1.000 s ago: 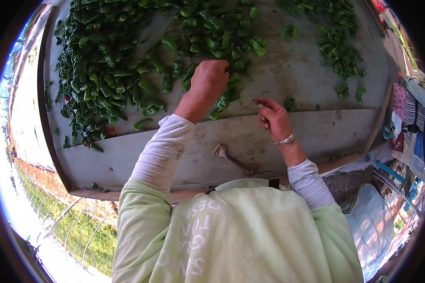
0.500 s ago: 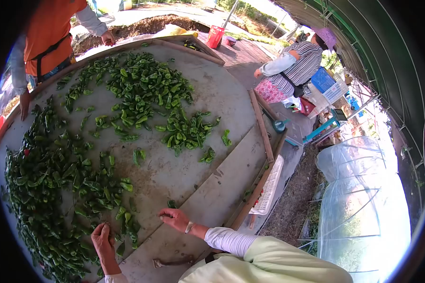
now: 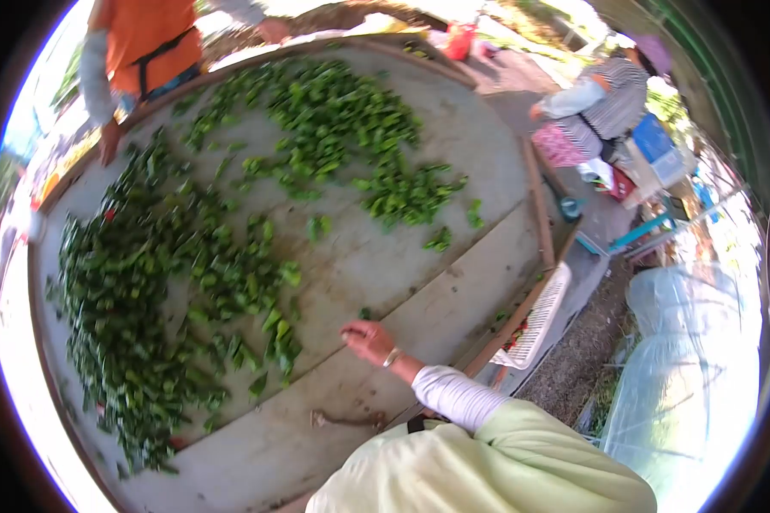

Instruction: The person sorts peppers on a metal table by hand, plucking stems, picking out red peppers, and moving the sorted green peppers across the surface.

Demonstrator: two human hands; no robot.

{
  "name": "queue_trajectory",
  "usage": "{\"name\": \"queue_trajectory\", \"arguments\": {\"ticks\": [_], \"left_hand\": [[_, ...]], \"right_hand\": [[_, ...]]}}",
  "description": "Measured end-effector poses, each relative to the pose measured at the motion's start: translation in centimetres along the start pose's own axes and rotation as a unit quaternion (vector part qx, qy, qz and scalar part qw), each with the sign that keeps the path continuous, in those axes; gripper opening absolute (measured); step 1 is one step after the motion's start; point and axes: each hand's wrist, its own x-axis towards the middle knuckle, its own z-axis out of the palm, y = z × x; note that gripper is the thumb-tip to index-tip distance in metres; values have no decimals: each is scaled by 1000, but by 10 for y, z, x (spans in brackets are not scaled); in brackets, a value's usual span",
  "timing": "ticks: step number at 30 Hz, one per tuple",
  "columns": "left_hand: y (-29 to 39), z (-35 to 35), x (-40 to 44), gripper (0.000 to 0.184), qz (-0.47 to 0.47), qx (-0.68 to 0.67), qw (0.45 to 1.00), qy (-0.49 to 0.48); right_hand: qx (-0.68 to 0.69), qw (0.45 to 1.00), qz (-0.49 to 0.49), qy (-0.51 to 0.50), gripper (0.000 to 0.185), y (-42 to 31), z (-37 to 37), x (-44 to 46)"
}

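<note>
My right hand [image 3: 368, 340] hovers over the near part of the grey table [image 3: 436, 321], its fingers curled together. Whether anything small sits in them is hidden by the blur. One small green pepper [image 3: 365, 314] lies just beyond the knuckles. Left of this hand spreads a large heap of green peppers [image 3: 128, 299], with a few red bits among them. A second pile of green peppers [image 3: 338, 111] covers the far middle of the table. My left hand is out of view.
Across the table, a person in an orange top [image 3: 150, 51] rests a hand at its wooden rim. Another person in a striped top [image 3: 612, 94] sits at the right. Beside the right rim stands a white basket [image 3: 539, 321]. A forked stick-like piece [image 3: 346, 421] lies near me.
My view has swung left, so the scene sits further right. My left hand, earlier at the edge of the near heap, has left the view. My right hand remains curled above the table.
</note>
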Motion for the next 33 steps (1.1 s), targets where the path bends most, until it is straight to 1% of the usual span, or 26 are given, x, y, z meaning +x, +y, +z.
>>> {"name": "queue_trajectory", "arguments": {"ticks": [1, 2, 3, 4, 5, 6, 7, 8, 10, 12, 13, 14, 15, 16, 17, 18, 19, 20, 22, 24, 26, 27, 28, 30, 31, 33], "left_hand": [[-102, -26, 19, 16, 53, -198, 975, 83], [-109, -64, 15, 27, -312, -203, 923, 100], [-134, -85, -8, 28, -290, -155, 943, 52], [-179, -100, -20, 30, -350, -127, 924, 89], [-166, -110, -48, 41, -383, -59, 920, 68], [-231, -125, -50, 52, -330, 32, 943, 12], [-220, -138, -65, 55, -399, 62, 915, 4], [-210, -132, -68, 58, -467, 87, 880, -6], [-206, -122, -55, 58, -503, 267, 822, -3], [-199, -111, -54, 51, -301, 369, 878, 55], [-201, -106, -41, 40, -266, 211, 935, 104], [-154, -88, -37, 34, -188, 252, 940, 129], [-99, -69, -31, 30, -198, 149, 961, 125], [-79, -55, -25, 28, -125, 32, 987, 97], [-25, -32, -23, 23, -109, 1, 987, 117], [-30, -15, -14, 21, -62, -90, 989, 103], [-9, 3, -12, 18, -17, -86, 992, 88], [24, 18, -16, 14, -37, -51, 997, 52], [55, 54, -20, 9, 47, -49, 998, -5], [82, 77, -21, 13, 131, 33, 990, -45], [81, 92, -14, 17, 130, 59, 989, -26], [75, 97, -9, 22, 131, 81, 988, -11], [61, 100, -2, 22, 129, 85, 988, -7], [29, 102, 13, 34, -1, 21, 1000, 16], [18, 104, 17, 34, -2, 24, 1000, 18], [9, 105, 20, 42, -58, 194, 977, 64]], "right_hand": [[26, 999, 20, -13, 13, 4, -2, 3], [72, 997, 20, -23, 12, -6, 0, 0], [58, 997, 36, -25, 10, -7, -1, 2], [69, 997, 24, -37, 10, -4, -3, 3], [40, 999, 6, -27, 10, -3, -2, 3], [43, 998, 4, -38, 10, 0, -4, 6], [44, 998, 2, -40, 11, 2, -7, 6], [44, 998, 11, -54, 11, 2, -7, 7], [42, 998, 5, -49, 11, 2, -8, 7], [41, 997, 17, -57, 12, 2, -8, 8], [41, 998, 18, -51, 13, 2, -9, 9], [40, 997, 24, -60, 13, 2, -9, 9], [34, 998, 20, -53, 13, 2, -9, 9], [29, 998, 16, -48, 14, 2, -9, 9], [27, 998, 12, -47, 14, 2, -10, 9], [30, 998, 17, -60, 14, 4, -10, 9], [28, 998, 6, -60, 14, 6, -12, 10], [27, 998, -6, -58, 15, 7, -13, 11], [22, 998, -5, -63, 15, 6, -13, 11], [14, 998, -6, -63, 15, 5, -15, 10], [22, 998, 10, -50, 15, 5, -15, 9], [24, 998, 11, -56, 15, 5, -15, 9], [23, 998, 12, -54, 16, 5, -16, 10], [24, 998, 14, -54, 16, 7, -16, 12], [26, 998, 15, -54, 16, 7, -17, 12], [26, 998, 18, -56, 17, 6, -17, 10]]}}
